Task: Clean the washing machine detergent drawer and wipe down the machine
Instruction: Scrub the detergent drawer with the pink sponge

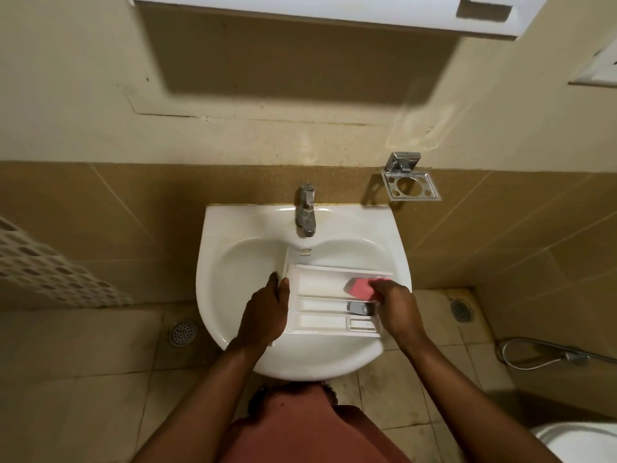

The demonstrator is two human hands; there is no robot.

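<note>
A white detergent drawer (320, 304) lies across the white sink basin (233, 262), its front panel to the left and three long compartments running rightward. My left hand (267, 312) grips the drawer's front panel, fingers curled over its edge. My right hand (397, 309) holds a pink sponge (360, 288) and presses it into the right end of the far compartment. A small grey siphon cap (359, 308) sits in the middle compartment, just beside my right hand.
A chrome tap (306, 210) stands at the back of the sink, no water visibly running. A chrome holder (412, 185) hangs on the tiled wall to the right. Floor drains (182, 332) and a hose (541, 354) lie on the floor; a toilet rim (581, 439) shows bottom right.
</note>
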